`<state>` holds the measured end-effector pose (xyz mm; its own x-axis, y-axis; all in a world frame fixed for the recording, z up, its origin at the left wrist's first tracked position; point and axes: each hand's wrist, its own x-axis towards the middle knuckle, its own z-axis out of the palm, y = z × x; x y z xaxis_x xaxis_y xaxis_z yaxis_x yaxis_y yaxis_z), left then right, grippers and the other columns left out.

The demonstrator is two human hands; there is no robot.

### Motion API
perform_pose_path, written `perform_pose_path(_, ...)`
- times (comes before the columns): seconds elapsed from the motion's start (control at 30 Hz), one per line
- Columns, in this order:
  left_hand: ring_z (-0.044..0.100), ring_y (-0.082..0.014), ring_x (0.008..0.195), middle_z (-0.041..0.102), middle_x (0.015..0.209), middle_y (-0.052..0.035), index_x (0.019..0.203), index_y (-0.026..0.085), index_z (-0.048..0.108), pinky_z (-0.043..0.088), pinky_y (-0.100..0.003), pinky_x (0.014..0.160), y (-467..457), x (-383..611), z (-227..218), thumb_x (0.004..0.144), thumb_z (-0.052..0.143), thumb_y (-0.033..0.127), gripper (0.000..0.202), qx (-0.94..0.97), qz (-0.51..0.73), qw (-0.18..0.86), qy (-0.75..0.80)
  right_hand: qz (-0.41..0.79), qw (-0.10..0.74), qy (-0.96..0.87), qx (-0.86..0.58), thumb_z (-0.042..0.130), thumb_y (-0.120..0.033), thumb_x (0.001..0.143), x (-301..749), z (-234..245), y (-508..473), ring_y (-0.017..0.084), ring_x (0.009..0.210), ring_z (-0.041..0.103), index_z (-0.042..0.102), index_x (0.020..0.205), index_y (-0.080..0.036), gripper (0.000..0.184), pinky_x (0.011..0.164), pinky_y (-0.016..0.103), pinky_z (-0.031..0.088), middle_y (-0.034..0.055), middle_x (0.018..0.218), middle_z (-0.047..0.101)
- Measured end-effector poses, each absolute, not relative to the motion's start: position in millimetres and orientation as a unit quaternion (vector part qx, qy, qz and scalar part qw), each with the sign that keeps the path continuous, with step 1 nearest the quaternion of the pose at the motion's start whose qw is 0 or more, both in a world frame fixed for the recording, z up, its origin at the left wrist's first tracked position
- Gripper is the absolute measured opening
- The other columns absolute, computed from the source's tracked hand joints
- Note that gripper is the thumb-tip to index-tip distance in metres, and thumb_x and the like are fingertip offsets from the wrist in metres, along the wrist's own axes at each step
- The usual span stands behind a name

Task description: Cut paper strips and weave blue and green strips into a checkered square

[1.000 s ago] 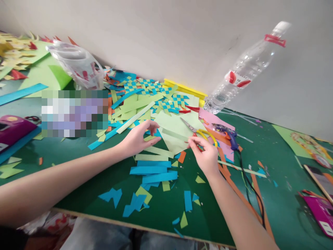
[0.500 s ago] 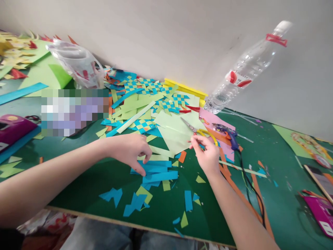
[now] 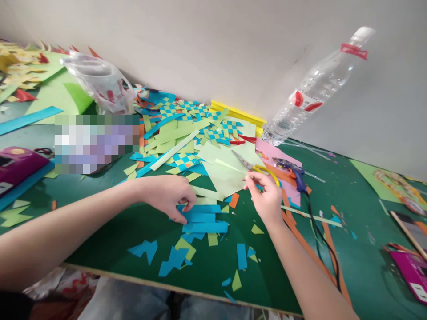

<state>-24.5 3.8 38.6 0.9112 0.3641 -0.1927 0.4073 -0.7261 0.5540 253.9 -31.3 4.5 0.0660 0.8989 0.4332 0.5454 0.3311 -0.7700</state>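
My left hand (image 3: pixel 168 195) hovers over or rests on the left ends of several blue paper strips (image 3: pixel 205 227). Its thumb and bent fingers are apart, with blue paper showing between them; whether the thumb presses down I cannot tell. My right hand (image 3: pixel 265 195) is closed in a pinch on one end of a thin pale green paper strip (image 3: pixel 227 164), which points left over a pale green sheet (image 3: pixel 218 180). Just behind these fingers lie scissors (image 3: pixel 255 168) with yellow handles, blades slightly apart.
Woven blue-and-green paper pieces (image 3: pixel 190 109) heap up by the wall. A clear bottle (image 3: pixel 310 98) leans there. On the right are a glue gun (image 3: pixel 293 171) with a black cord and a purple device (image 3: pixel 408 271). Paper scraps (image 3: pixel 173 260) lie near the front edge. A plastic-bagged cup (image 3: pixel 103 84) stands left.
The pale green strip in my right hand has turned, so more of its face shows. My left hand has shifted very slightly, and the upper blue strips lie closer to level.
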Motion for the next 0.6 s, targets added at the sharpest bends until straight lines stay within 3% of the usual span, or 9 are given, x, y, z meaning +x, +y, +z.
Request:
perform_pose_path(0.2,0.047,-0.0113,0.06,0.048,0.057,0.0029,0.072,0.019,0.064,0.035,-0.022,0.057,9,-28,36,0.082,0.063,0.032,0.017,0.907,-0.003,0.361,0.217,0.143,0.489,-0.661,-0.551,0.062,-0.033,0.086,258,-1,-30,0.016,0.069,0.065,0.067,0.093,-0.022,0.013,0.073,0.034,0.056,0.0012,0.078,0.068)
perform_pose_path(0.37,0.049,-0.0095,0.06,0.059,0.07,0.0,0.076,0.017,0.062,0.04,-0.021,0.058,16,-28,35,0.087,0.058,0.038,0.024,0.857,0.118,0.428,0.262,0.142,0.51,-0.651,-0.545,0.061,-0.032,0.087,261,-4,-27,0.016,0.071,0.064,0.066,0.094,-0.022,0.014,0.074,0.034,0.054,0.002,0.082,0.067)
perform_pose_path(0.6,0.05,-0.0103,0.062,0.059,0.069,0.0009,0.077,0.017,0.062,0.041,-0.022,0.059,19,-23,26,0.086,0.057,0.042,0.028,0.811,0.232,0.398,0.36,0.179,0.537,-0.615,-0.549,0.061,-0.035,0.087,263,-8,-26,0.017,0.078,0.065,0.064,0.096,-0.021,0.017,0.078,0.035,0.054,0.0042,0.086,0.067)
